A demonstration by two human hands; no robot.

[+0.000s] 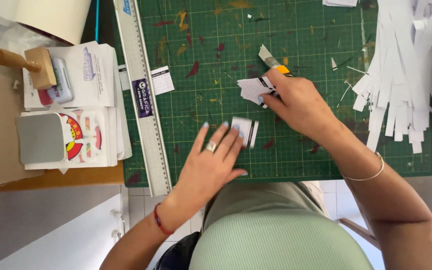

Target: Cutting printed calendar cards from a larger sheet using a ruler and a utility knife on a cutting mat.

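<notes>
My left hand (pixel 211 157) lies flat on the green cutting mat (pixel 296 35), fingers spread, fingertips pressing on a small stack of white printed cards (pixel 246 131). My right hand (pixel 298 102) grips a fanned bunch of small printed cards (pixel 253 89) together with a utility knife (pixel 272 61), whose blade and orange body stick out above the fingers. The two hands are a few centimetres apart near the mat's middle.
A long metal ruler (pixel 143 95) lies along the mat's left edge, a small card (pixel 162 80) beside it. Several white paper strips (pixel 401 75) are piled at right. Left: printed sheets (pixel 83 135), a wooden-handled stamp (pixel 26 64), a grey pad (pixel 40 138).
</notes>
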